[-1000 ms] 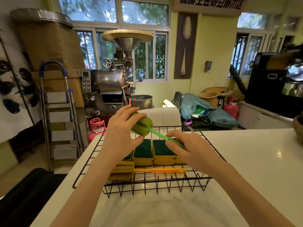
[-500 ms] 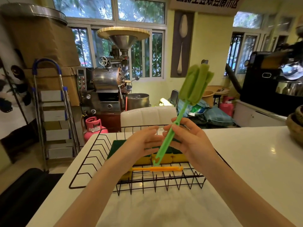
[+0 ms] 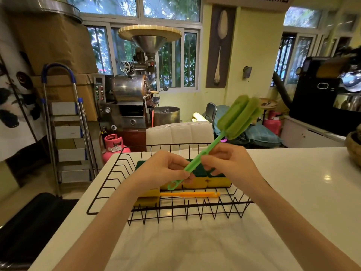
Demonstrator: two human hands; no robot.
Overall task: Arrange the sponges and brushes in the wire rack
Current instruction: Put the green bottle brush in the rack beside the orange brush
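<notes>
Both hands, left hand [image 3: 166,171] and right hand [image 3: 230,165], pinch green sponge brush [image 3: 239,116] handle above wire rack [image 3: 109,184]; loose pinch grip risks brush tipping, head-heavy.

yellow walls [image 3: 256,55], leafy windows [image 3: 172,55], white counter [image 3: 302,182], steel roaster [image 3: 132,90], stepladder [image 3: 66,124]

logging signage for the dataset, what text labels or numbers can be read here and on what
Nothing can be read in full.
Banner at the top edge: dark characters, cut off by the frame, unreadable.
Pink gas cylinder: label sticker, too small to read.
Roaster control panel: display and buttons, too blurred to read.
</notes>
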